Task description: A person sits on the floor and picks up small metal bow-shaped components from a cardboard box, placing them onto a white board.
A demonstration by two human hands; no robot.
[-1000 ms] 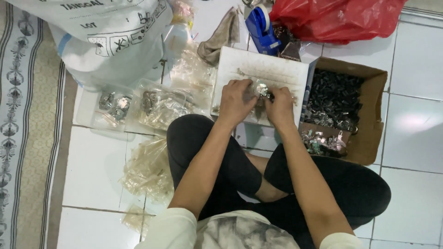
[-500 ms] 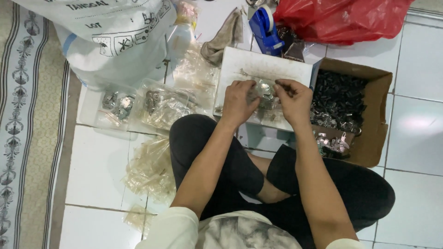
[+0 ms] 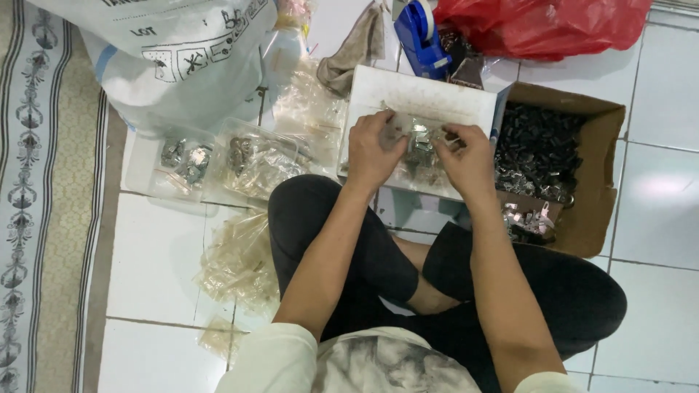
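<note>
A person sits cross-legged on a white tiled floor (image 3: 160, 262), both hands raised over a shallow white box (image 3: 419, 98) that lies just ahead of the knees. Between the hands is a small clear plastic bag (image 3: 419, 145) holding shiny metal pieces. The left hand (image 3: 375, 149) is curled over the bag's left end, fingers bent down and gripping it. The right hand (image 3: 466, 156) is closed at the bag's right end, thumb and fingertips pinching its edge. The bag therefore sits between the two hands, touching both, and hangs just above the white box; whether it rests on the box floor cannot be told.

Just to the right of the right hand stands an open brown cardboard box (image 3: 597, 182) filled with dark metal parts, with a few brighter silvery pieces heaped at its near corner. Beyond the white box lie a blue tape dispenser (image 3: 419, 33), a red plastic bag (image 3: 553, 25) and a crumpled grey-brown cloth (image 3: 357, 47). To the left of the left hand, near but apart, two clear plastic trays (image 3: 211, 164) hold more small metal items in bags. A loose heap of empty clear bags (image 3: 237, 262) lies beside the left knee. A large white sack (image 3: 167, 58) sits at the upper left, and a patterned rug (image 3: 44, 196) runs along the left edge.
</note>
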